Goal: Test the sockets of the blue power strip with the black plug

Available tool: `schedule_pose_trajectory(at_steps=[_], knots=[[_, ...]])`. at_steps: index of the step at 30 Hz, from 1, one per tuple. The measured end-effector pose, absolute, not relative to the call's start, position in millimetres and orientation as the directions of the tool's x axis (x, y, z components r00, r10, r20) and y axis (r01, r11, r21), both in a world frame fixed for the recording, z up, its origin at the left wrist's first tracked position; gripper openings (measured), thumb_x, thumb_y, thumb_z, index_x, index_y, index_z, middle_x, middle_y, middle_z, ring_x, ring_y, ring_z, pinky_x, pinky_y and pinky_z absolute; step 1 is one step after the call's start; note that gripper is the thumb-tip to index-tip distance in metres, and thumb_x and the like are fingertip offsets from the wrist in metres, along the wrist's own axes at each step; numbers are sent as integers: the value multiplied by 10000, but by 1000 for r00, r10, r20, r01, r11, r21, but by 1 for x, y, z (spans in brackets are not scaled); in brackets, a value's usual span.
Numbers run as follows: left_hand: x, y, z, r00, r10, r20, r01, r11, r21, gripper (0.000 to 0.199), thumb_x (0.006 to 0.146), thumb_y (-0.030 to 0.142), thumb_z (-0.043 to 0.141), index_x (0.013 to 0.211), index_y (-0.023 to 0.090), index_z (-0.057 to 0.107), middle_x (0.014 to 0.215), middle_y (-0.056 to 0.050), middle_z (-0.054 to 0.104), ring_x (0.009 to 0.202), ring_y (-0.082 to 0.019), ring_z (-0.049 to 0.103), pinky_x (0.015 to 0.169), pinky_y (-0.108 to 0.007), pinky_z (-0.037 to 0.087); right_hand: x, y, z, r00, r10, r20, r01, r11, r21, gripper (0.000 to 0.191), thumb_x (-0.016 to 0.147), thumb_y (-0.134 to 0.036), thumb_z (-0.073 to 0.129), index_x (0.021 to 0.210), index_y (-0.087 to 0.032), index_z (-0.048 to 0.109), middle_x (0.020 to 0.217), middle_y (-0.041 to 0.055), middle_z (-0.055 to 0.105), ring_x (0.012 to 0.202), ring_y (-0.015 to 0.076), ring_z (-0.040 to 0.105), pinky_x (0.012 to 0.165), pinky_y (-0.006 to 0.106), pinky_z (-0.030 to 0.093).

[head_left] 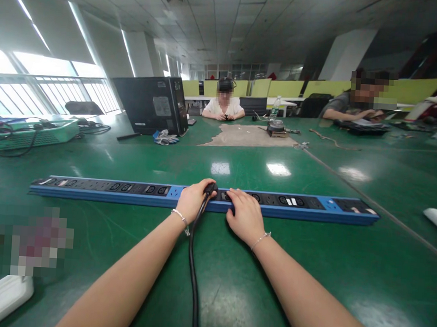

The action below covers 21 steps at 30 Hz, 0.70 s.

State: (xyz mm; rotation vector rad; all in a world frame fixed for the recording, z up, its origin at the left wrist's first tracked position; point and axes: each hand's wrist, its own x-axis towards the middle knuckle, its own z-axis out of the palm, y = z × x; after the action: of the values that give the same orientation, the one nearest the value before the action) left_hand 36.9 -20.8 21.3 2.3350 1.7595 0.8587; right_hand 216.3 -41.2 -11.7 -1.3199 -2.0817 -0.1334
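Observation:
A long blue power strip [293,213] with black socket panels lies crosswise on the green table [131,257]. My left hand [192,201] is closed around a black plug [211,187] at the strip's middle; whether the plug sits fully in a socket is hidden. From it a black cable [194,260] runs down toward the bottom edge between my forearms. Just right of the plug, my right hand [247,214] rests on the strip, thumb at its front side and fingers over the top, gripping it.
Behind the strip stand a black computer case [151,105], gloves [165,138] and a round metal item [276,126]. A green basket of cables [53,133] is at left, white objects [5,298] at lower left. Two people sit across the table.

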Motion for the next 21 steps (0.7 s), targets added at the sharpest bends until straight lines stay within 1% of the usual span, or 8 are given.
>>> schedule_pose_trajectory(at_steps=[6,11,16,18,21], knots=[[39,-22,25,187,901,391,908,-311,281,319,873,390,465,1148,250,550,970,-46,702,854,-208,658,764,-301,486,216,-42,-12,-270,770,578,838,484,-253,458,750,-153,495,1204,-159,558,1261,75,583,1195,224,474,1031,392,328],[46,-27,32,265,876,403,922,-353,161,310,876,394,459,1132,255,565,975,-54,701,907,-228,641,791,-331,465,216,-41,-12,-275,772,573,836,486,-255,458,757,-155,490,1210,-163,553,1262,82,581,1200,221,470,1028,399,330],[47,-33,34,263,885,385,932,-336,137,328,876,410,453,1138,248,568,960,-63,701,914,-231,631,801,-347,448,216,-41,-12,-277,773,571,835,488,-255,454,753,-154,495,1202,-174,561,1261,85,580,1199,226,473,1024,410,334],[45,-33,34,273,875,400,926,-352,138,329,873,420,457,1130,253,574,1001,-62,692,948,-227,619,822,-350,441,216,-41,-12,-275,774,570,834,487,-259,453,753,-153,495,1201,-176,561,1262,84,580,1201,227,471,1023,412,336],[44,-32,34,298,864,405,918,-376,126,291,858,420,490,1095,285,593,1089,-34,672,1025,-221,590,854,-355,427,216,-42,-11,-277,772,572,830,492,-262,453,760,-151,486,1207,-170,556,1261,80,581,1203,232,469,1030,411,330]])
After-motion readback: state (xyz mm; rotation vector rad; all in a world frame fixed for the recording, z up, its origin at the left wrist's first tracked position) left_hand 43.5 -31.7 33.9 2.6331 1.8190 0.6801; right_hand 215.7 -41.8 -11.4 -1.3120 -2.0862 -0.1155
